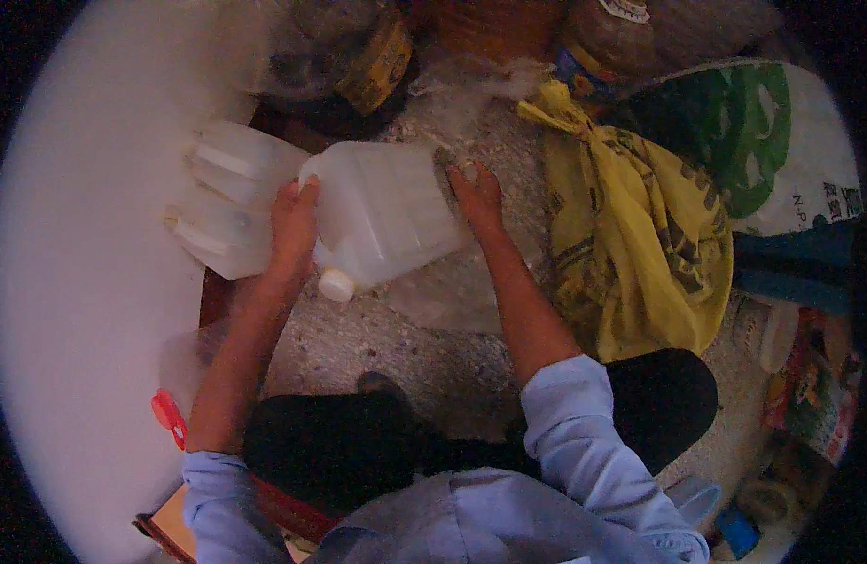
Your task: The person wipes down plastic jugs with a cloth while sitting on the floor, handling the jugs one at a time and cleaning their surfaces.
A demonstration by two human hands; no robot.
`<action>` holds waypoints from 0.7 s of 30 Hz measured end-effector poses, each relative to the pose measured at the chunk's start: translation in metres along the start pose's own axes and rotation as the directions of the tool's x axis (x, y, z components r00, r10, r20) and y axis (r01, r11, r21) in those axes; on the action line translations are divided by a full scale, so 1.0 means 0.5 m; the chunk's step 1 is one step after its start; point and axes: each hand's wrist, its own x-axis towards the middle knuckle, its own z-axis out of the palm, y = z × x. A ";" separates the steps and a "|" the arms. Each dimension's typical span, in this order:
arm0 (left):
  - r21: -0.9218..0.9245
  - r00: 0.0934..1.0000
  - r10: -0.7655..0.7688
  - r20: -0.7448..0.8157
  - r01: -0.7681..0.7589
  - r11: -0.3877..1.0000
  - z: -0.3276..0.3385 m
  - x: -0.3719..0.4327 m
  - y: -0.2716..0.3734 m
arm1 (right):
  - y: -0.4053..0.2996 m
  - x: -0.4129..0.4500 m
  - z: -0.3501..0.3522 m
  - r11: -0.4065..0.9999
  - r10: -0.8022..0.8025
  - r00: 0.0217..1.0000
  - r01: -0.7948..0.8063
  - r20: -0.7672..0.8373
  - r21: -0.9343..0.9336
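A translucent white plastic jug (pixel 391 211) with a white screw cap (pixel 337 285) lies tilted between my hands. My left hand (pixel 296 222) grips it near the handle, at its left end. Against the base, on the right, rests my right hand (pixel 478 197) with its fingers partly curled; how firmly it holds is not plain. Another translucent plastic container (pixel 239 197) stands left of the jug, next to the white wall, partly behind my left hand.
A tied yellow sack (pixel 638 233) sits to the right on the speckled floor (pixel 377 345). Behind it is a green and white printed bag (pixel 764 141). Filled bags (pixel 320 49) stand at the top left. A red plastic object (pixel 168 412) is by my left forearm.
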 end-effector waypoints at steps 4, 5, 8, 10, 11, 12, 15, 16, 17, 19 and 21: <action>-0.067 0.982 -0.102 -0.159 0.093 0.993 0.014 0.020 -0.010 | -0.111 0.038 0.010 0.986 -0.027 0.998 0.018 0.056 0.163; -0.107 0.978 -0.125 -0.166 0.108 0.988 0.017 0.026 -0.014 | -0.131 0.051 0.008 0.988 -0.003 0.995 -0.012 0.099 0.153; 0.100 0.993 -0.022 -0.116 0.033 0.994 0.023 0.025 -0.010 | -0.189 0.045 0.059 0.929 -0.318 0.933 0.271 0.168 0.252; 0.117 0.989 -0.065 -0.131 0.081 0.990 0.018 0.016 -0.006 | -0.272 -0.018 0.083 0.871 -0.474 0.871 0.440 0.131 0.220; 0.122 0.989 -0.064 -0.134 0.081 0.989 0.003 0.022 -0.024 | -0.304 -0.044 0.088 0.810 -0.577 0.811 0.553 0.096 0.196; 0.126 0.990 -0.066 -0.122 0.082 0.989 -0.018 0.040 -0.052 | -0.312 -0.052 0.087 0.813 -0.572 0.815 0.548 0.096 0.198; 0.044 0.990 -0.101 -0.094 0.105 0.993 -0.016 0.035 -0.055 | -0.290 -0.044 0.069 0.838 -0.525 0.826 0.461 0.205 0.290; -0.004 0.991 -0.112 -0.080 0.112 0.994 -0.005 0.029 -0.050 | -0.252 -0.018 0.039 0.901 -0.411 0.880 0.353 0.239 0.251; -0.049 0.990 -0.124 -0.064 0.121 0.991 0.007 0.026 -0.034 | -0.170 0.031 0.037 0.919 -0.381 0.913 0.358 0.148 0.164; 0.026 0.988 -0.098 -0.122 0.102 0.994 0.006 0.028 -0.043 | -0.055 0.076 0.032 0.973 -0.227 0.972 0.223 0.057 0.064; 0.019 0.994 -0.039 -0.097 0.041 0.999 -0.007 0.024 -0.045 | -0.022 0.034 0.001 0.994 -0.102 0.993 0.099 0.065 0.040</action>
